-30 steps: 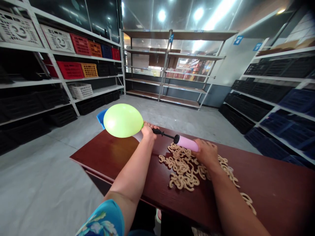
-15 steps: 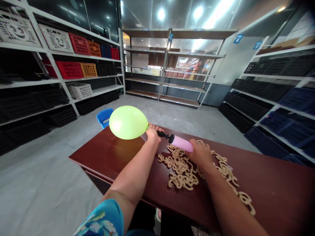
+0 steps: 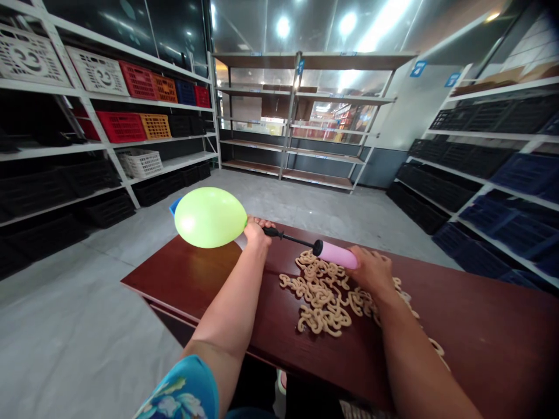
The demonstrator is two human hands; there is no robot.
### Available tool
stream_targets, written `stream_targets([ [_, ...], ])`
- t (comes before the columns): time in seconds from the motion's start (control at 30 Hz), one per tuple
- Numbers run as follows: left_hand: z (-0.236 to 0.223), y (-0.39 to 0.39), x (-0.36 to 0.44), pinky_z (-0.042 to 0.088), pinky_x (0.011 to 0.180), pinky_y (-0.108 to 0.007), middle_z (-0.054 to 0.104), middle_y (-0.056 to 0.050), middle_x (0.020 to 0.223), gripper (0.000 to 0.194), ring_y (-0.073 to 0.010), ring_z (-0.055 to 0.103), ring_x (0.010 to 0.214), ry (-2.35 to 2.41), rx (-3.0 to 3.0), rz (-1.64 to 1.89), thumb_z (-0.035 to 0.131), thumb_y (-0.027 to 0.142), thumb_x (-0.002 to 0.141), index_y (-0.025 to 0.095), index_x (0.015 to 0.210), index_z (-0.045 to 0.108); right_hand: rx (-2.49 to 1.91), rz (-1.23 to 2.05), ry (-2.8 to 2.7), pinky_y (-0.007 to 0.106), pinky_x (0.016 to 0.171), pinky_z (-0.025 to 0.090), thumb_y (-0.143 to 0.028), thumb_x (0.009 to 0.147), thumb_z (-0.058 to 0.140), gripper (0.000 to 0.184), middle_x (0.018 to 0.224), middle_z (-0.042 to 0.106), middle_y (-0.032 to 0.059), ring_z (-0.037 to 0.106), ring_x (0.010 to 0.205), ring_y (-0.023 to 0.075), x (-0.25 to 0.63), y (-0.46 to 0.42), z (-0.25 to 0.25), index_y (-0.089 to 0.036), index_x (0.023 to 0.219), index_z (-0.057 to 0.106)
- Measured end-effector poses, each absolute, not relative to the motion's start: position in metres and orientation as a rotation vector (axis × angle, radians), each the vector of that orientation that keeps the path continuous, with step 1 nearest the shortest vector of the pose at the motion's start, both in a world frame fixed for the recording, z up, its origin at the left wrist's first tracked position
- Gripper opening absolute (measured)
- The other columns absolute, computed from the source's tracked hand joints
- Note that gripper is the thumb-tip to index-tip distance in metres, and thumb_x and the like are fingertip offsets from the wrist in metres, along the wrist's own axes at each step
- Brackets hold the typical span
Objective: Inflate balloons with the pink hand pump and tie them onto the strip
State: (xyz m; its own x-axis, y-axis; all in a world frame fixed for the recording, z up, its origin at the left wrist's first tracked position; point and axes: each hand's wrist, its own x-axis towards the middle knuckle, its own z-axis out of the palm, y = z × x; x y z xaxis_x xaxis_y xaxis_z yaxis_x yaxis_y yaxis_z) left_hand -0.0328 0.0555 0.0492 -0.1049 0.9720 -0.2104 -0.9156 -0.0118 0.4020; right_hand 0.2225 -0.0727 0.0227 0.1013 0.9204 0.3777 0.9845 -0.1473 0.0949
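Observation:
A swollen yellow-green balloon (image 3: 211, 217) extends leftward from my left hand (image 3: 257, 231), which is closed round its neck and the black nozzle end of a balloon pump. The pump's pink barrel (image 3: 336, 254) is gripped at its right end by my right hand (image 3: 372, 269). Between the hands, the thin black rod (image 3: 297, 240) shows, drawn well out of the barrel. Both hands are above the dark red-brown table (image 3: 471, 326). Beneath the pump and my right forearm lie many tan curved pieces (image 3: 321, 294) in a loose heap; my arm hides part of them.
A blue chair (image 3: 175, 205) is mostly hidden behind the balloon, past the table's far left corner. White shelving with coloured crates (image 3: 121, 127) stands at left. Metal racks (image 3: 288, 116) stand at the back, and dark crates (image 3: 463, 160) fill shelves at right.
My hands first came together, sliding the rod into the barrel, then moved apart so the rod is long again. The balloon swung right and then back left with my left hand.

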Motion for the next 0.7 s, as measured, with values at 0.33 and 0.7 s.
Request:
stream_targets([
  [0.33, 0.044, 0.037, -0.001, 0.035, 0.045, -0.026, 0.024, 0.007, 0.045, 0.033, -0.0085, 0.031, 0.035, 0.498, 0.211, 1.535, 0.038, 0.036, 0.085, 0.02, 0.059, 0.025, -2.101, -0.544, -2.0, 0.034, 0.074, 0.024, -0.029, 0.07, 0.055, 0.026, 0.093, 0.062, 0.0069, 0.051, 0.091, 0.0235, 0.191, -0.071, 0.025, -0.02, 0.094, 0.049],
  [0.7, 0.047, 0.027, 0.007, 0.035, 0.045, -0.025, 0.024, 0.007, 0.046, 0.033, -0.0075, 0.031, 0.036, 0.473, 0.261, 1.523, 0.041, 0.033, 0.083, 0.02, 0.058, 0.024, -2.087, -0.464, -2.007, 0.039, 0.084, 0.026, -0.058, 0.072, 0.053, 0.058, 0.1, 0.06, 0.0128, 0.05, 0.095, 0.0275, 0.181, -0.076, 0.029, -0.015, 0.111, 0.044],
])
